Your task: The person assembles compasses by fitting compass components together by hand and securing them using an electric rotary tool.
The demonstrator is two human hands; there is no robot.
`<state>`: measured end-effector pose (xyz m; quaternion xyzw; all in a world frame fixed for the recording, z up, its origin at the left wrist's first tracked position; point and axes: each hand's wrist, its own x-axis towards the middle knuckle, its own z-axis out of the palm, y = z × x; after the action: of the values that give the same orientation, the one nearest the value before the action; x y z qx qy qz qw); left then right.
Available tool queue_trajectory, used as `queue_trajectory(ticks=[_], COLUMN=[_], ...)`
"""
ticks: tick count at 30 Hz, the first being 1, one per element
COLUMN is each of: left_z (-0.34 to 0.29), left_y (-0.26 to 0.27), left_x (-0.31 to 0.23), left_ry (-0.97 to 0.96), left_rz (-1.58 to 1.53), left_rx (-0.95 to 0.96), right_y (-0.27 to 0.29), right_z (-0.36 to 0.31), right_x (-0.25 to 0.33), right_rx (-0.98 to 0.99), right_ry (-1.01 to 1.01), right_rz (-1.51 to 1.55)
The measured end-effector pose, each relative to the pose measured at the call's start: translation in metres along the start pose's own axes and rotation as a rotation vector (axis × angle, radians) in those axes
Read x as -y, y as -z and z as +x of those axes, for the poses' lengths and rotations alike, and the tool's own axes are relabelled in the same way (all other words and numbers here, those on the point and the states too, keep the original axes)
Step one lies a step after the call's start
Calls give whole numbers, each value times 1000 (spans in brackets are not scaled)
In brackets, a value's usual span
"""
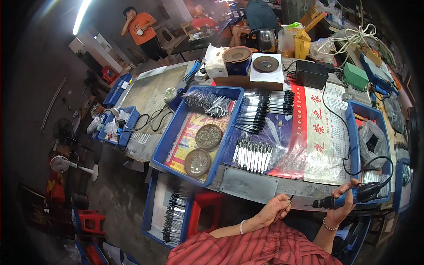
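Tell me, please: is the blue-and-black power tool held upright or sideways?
Sideways: the blue-and-black power tool sits in the right hand, its black nose pointing toward the left hand.

The power tool [341, 201] has a smooth, plastic-looking body. The calendar sheet [324, 152] looks glossy, the blue trays [176, 172] smooth plastic, the flat plate [248, 184] dull metal, the shirt [247, 247] matt cloth.

Red characters [318, 127] mark the calendar sheet [334, 150]; pale ones [300, 119] its red strip [295, 148]; lettering [134, 28], the orange shirt [142, 38].
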<state>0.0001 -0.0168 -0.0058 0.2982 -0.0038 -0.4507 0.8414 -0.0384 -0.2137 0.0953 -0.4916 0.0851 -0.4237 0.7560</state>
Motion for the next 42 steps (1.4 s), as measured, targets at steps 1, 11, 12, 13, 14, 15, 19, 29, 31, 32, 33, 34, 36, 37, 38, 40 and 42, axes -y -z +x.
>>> queue_trajectory(ticks=[1, 11, 12, 13, 14, 15, 19, 29, 31, 32, 33, 34, 36, 37, 38, 40, 42], left_z=[0, -1, 1, 1, 2, 2, 1, 0, -2, -3, -5, -8, -3, -2, -2, 5, 5], left_y=[-1, 1, 4, 5, 4, 4, 4, 3, 1, 1, 0, 1, 2, 3, 8, -2, -9], left_x=[0, 0, 2, 4, 4, 4, 1, 2, 0, -2, -3, -3, 2, 4, 4, -1, -4], left_ry=[6, 22, 7, -8, -5, -7, 5, -12, 9, 8, 10, 13, 28, 24, 32, 88, 40], left_rz=[2, 39, 36, 33, 33, 30, 28, 20, 18, 17, 11, 5, 5, 5, 28, 57, 100], left_rx=[3, -14, -4, 6, 6, 7, 7, 19, 11, 11, 11, 12, 15, 6, 9, -57, -97], right_y=[0, -2, 1, 4, 5, 6, 2, -6, -5, -6, -7, -9, -4, -2, -5, 6, 4], right_z=[1, 3, 3, 3, 3, 3, 2, -2, -3, -4, -6, -7, -8, -9, -9, -8, -7], right_x=[1, 4, 3, 2, 2, 1, 2, 7, 7, 7, 7, 8, 9, 10, 9, 2, 6], right_rx=[-45, -88, -40, 8, 5, 17, 32, -81, -59, -58, -56, -55, -72, -72, -83, -131, -75], right_ry=[16, 80, 87, 93, 93, 99, 99, 101, 117, 116, 120, 125, 154, 172, 152, 149, 31], right_rz=[-6, -33, -12, 11, 10, 14, 23, -33, -31, -31, -25, -21, -30, -26, 32, 66, 366])
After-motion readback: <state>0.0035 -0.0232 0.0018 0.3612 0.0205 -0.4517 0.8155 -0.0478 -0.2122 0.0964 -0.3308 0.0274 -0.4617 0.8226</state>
